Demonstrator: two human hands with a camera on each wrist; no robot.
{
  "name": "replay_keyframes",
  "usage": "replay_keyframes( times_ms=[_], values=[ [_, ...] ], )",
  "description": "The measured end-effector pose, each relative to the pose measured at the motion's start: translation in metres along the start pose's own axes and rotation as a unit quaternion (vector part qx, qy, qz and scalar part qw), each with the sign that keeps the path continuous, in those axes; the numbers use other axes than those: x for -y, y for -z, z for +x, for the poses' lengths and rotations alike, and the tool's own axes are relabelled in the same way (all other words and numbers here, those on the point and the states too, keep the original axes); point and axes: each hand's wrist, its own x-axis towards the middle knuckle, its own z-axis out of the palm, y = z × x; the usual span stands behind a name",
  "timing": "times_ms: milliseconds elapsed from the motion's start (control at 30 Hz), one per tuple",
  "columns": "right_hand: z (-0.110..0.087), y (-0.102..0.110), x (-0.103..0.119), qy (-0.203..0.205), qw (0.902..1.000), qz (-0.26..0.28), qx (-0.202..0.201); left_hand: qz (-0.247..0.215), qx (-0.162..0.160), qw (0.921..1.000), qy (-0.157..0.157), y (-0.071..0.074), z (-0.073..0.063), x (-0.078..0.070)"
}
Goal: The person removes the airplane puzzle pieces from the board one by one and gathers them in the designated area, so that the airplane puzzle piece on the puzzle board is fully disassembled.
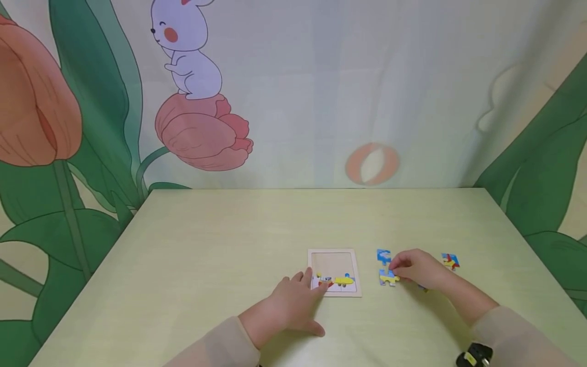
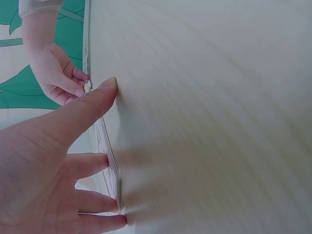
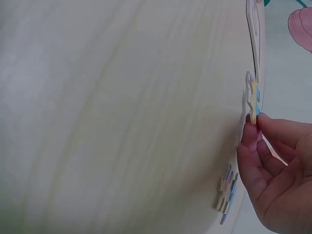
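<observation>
Between thumb and fingertips, my right hand (image 1: 419,267) pinches a blue-and-yellow jigsaw puzzle piece (image 1: 389,278). In the right wrist view that puzzle piece (image 3: 254,100) is tilted up on edge near the tabletop. My left hand (image 1: 300,300) rests with fingers spread on the left side of a wooden puzzle tray (image 1: 358,285). Fitted pieces (image 1: 344,281) with a yellow vehicle-like shape line the tray's lower part; bare wood shows above them. The left fingers cover the tray's lower left corner, and the left thumb lies out toward the table.
A loose blue puzzle piece (image 1: 383,256) lies just beyond the held one. Farther right is a red, yellow and blue piece (image 1: 451,261). Another piece (image 1: 423,289) is partly hidden under the right wrist. A patterned curtain (image 1: 293,102) hangs behind the table (image 1: 220,229).
</observation>
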Motion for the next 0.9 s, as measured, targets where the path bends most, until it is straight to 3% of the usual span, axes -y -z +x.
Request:
replay_keyframes(
  times_ms=[333,900],
  values=[
    [0.0013,0.0032,0.0005,0.039,0.9976,-0.058,-0.004,-0.004,0.001,1.0000,0.002,0.0022,0.0001,-0.0001],
    [-0.0017,0.0000,0.0068,0.038,0.9962,-0.077,-0.015,0.027,-0.010,0.9996,-0.003,0.0005,-0.0002,-0.0006]
  ],
)
